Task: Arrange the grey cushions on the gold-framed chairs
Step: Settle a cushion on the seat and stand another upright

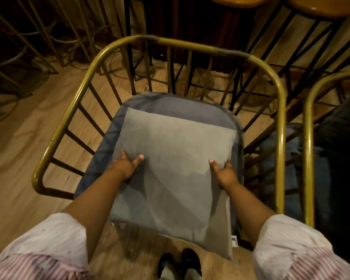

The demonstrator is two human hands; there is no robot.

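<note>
Gripping opposite side edges, the left hand point(127, 166) and right hand point(224, 172) are holding one grey cushion point(174, 174) flat over the seat pad point(170, 105) of a gold-framed chair point(75, 104), its near corner overhanging toward the person. This chair seems nearly done; standing it against the backrest likely remains. Outside the left hand, the armrail is leaving modest room. Beyond the right hand, a second chair point(308, 158) is crowding close, its cushion not visible.
</note>
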